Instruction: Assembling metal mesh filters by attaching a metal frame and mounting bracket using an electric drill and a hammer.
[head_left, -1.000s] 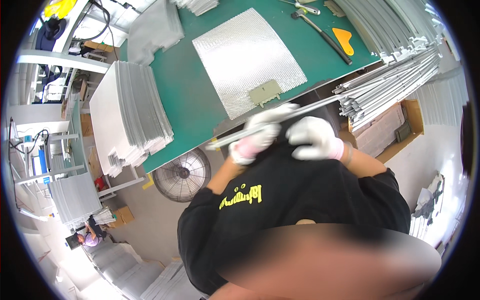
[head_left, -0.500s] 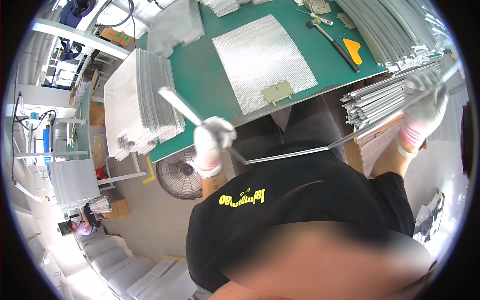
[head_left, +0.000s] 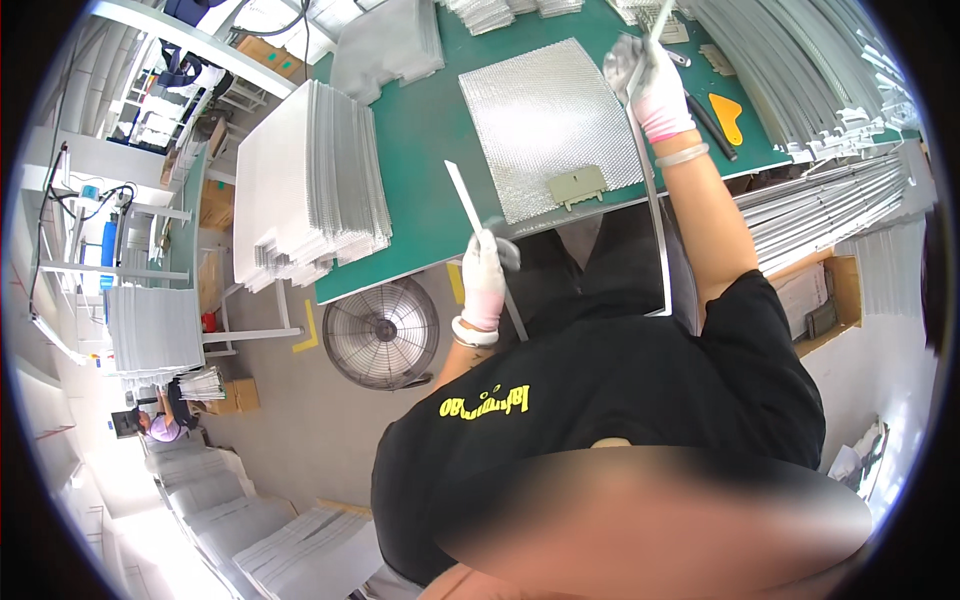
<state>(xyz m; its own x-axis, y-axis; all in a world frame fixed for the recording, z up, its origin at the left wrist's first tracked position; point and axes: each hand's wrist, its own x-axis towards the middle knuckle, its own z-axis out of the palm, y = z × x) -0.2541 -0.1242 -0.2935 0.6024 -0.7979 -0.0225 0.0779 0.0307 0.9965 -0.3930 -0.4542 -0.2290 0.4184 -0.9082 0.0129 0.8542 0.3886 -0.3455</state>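
Note:
Both my hands wear white gloves and grip a thin, bent metal frame strip (head_left: 655, 235). My left hand (head_left: 484, 283) is closed around one arm of it, whose pale end points up over the table edge. My right hand (head_left: 652, 92) is closed on the other arm, above the table's right part. That arm runs down to a corner near my shirt; the stretch joining both arms is hard to make out. Between my hands, a silver mesh panel (head_left: 545, 120) lies on the green table (head_left: 420, 200), with a small olive-grey notched plate (head_left: 577, 186) on its near edge.
A thick stack of mesh panels (head_left: 300, 180) stands at the table's left. A black tool handle (head_left: 712, 130) and an orange scraper (head_left: 726, 118) lie at right, beside bundled metal strips (head_left: 830, 210). A round floor fan (head_left: 380, 333) stands below the left edge.
My right hand has swung from the far right inward over the table, turning the metal frame strip. My left hand has shifted right and stays closed on its arm.

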